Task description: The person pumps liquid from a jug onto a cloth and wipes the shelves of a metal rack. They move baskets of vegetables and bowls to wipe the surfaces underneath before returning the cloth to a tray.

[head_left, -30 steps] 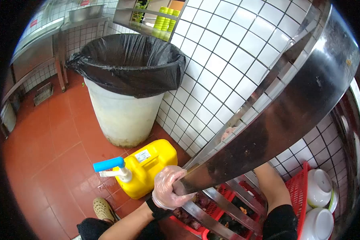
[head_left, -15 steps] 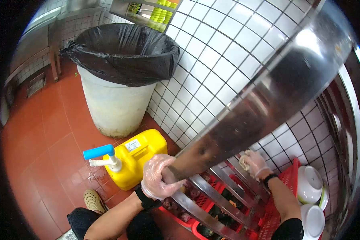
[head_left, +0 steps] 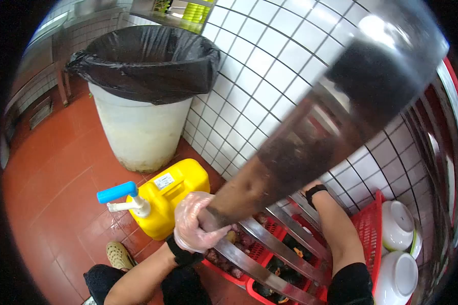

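A long steel panel runs from the frame's centre up toward one o'clock, its lower corner gripped by the gloved left hand, fingers wrapped tight round the edge; the metal extends away from that fist up and to the right; the bin with its black liner stands at eleven o'clock; the yellow jug sits just left of the fist; the right hand is hidden behind the panel, only the forearm showing, so its hold cannot be told; white bowls rest in a red crate at four o'clock.

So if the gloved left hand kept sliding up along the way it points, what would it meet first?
Only more of the tilted shiny steel panel that the left hand grips; nothing else shows on that edge, though depth is unclear.
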`<state>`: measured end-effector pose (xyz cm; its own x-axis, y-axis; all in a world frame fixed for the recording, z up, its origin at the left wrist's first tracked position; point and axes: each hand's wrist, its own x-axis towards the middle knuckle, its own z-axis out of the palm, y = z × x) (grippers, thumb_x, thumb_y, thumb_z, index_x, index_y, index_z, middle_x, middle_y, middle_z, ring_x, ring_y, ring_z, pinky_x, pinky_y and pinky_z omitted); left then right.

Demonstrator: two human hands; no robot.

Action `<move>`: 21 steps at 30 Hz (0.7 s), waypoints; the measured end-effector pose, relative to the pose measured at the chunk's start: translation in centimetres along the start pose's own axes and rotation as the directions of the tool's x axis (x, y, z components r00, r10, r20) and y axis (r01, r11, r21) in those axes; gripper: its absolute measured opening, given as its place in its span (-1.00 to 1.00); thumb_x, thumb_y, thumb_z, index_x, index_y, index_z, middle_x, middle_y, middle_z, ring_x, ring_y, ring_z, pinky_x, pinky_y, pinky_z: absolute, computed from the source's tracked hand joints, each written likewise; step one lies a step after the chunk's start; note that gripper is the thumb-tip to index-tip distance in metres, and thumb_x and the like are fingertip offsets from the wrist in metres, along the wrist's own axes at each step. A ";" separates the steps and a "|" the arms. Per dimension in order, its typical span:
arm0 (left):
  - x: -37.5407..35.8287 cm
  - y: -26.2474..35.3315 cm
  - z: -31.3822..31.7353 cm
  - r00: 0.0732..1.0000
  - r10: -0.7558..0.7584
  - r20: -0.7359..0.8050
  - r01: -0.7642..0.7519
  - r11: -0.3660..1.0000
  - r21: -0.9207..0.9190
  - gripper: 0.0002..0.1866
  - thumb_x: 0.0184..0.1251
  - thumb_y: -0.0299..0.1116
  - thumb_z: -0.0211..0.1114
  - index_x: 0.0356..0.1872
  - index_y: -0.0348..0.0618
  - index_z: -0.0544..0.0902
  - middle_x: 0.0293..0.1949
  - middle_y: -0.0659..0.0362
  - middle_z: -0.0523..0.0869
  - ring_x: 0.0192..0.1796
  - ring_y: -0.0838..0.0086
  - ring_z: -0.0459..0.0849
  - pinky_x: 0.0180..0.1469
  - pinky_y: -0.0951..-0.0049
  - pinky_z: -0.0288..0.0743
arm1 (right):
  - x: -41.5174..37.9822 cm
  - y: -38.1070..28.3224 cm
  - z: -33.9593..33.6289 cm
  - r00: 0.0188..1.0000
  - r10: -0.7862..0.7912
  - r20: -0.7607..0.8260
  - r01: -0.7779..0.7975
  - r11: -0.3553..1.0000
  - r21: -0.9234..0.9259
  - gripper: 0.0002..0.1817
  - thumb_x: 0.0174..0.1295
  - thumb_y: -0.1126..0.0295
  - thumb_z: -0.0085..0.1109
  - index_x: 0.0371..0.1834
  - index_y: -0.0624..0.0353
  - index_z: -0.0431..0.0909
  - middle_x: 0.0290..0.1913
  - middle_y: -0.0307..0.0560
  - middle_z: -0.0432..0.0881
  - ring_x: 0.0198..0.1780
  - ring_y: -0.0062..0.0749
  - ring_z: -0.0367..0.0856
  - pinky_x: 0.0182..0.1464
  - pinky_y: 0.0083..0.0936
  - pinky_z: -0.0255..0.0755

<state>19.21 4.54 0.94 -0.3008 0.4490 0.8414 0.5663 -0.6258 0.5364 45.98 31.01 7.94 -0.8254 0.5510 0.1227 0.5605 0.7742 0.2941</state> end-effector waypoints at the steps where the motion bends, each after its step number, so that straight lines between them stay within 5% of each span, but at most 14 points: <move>1: -0.5 -0.5 -0.3 0.999 0.001 0.039 0.000 1.000 -0.013 -0.29 -0.28 -0.28 0.65 0.02 -0.27 0.58 -0.17 -0.08 0.72 -0.17 -0.01 0.70 -0.08 0.12 0.57 | -1.1 -0.1 -0.3 0.997 0.006 -0.079 -0.004 1.000 0.014 -0.73 0.10 0.48 0.19 -0.09 0.07 0.61 0.02 0.08 0.60 0.14 0.09 0.52 0.18 -0.10 0.45; 2: -0.8 -0.7 -0.3 0.998 -0.007 0.055 0.008 1.000 -0.015 -0.29 -0.28 -0.28 0.65 0.03 -0.27 0.58 -0.17 -0.08 0.72 -0.17 -0.02 0.70 -0.08 0.12 0.57 | -2.0 -0.2 -0.5 0.986 0.009 -0.165 -0.005 1.000 0.027 -0.73 0.10 0.48 0.20 -0.09 0.08 0.59 0.02 0.09 0.60 0.12 0.09 0.53 0.17 -0.11 0.46; 8: 0.0 0.8 0.1 0.999 -0.044 -0.002 0.044 0.999 -0.001 -0.31 -0.28 -0.30 0.64 0.00 -0.27 0.58 -0.18 -0.07 0.71 -0.19 -0.01 0.69 -0.10 0.11 0.56 | -11.5 3.7 -1.0 0.987 0.147 0.067 -0.154 0.982 0.106 -0.55 0.11 0.26 0.28 0.02 0.29 0.64 0.08 0.25 0.67 0.10 0.22 0.59 0.08 -0.11 0.44; 10: 0.5 0.9 0.1 0.999 -0.011 -0.034 0.012 1.000 0.024 -0.33 -0.29 -0.30 0.64 -0.03 -0.25 0.59 -0.18 -0.06 0.71 -0.19 0.00 0.69 -0.10 0.12 0.56 | -12.2 4.4 -1.3 0.956 0.250 0.150 -0.275 0.946 0.175 -0.72 0.06 0.34 0.32 -0.17 0.17 0.59 -0.06 0.14 0.65 0.01 0.14 0.59 0.06 -0.11 0.46; 14: 0.8 0.9 -0.5 1.000 -0.013 -0.012 0.013 0.999 0.040 -0.37 -0.33 -0.27 0.66 -0.11 -0.22 0.60 -0.18 -0.05 0.72 -0.18 0.01 0.70 -0.10 0.14 0.57 | -8.1 5.7 -0.3 0.971 0.202 -0.128 -0.189 0.976 0.107 -0.84 0.08 0.44 0.26 -0.24 0.09 0.61 -0.12 0.05 0.63 -0.02 0.09 0.57 0.09 -0.12 0.47; 21: 0.9 0.5 -0.2 0.997 0.059 -0.046 -0.056 0.997 0.048 -0.34 -0.28 -0.22 0.67 -0.08 -0.23 0.58 -0.23 0.00 0.72 -0.22 0.04 0.70 -0.12 0.17 0.57 | 6.2 5.3 1.7 0.992 0.123 0.038 -0.120 0.990 -0.071 -0.82 0.12 0.45 0.23 -0.19 0.07 0.63 -0.01 0.04 0.61 0.05 0.08 0.56 0.14 -0.13 0.46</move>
<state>19.09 4.48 1.99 -0.3018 0.3819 0.8735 0.6189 -0.6185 0.4842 43.95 39.06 8.64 -0.7469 0.6537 0.1219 0.6496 0.6781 0.3437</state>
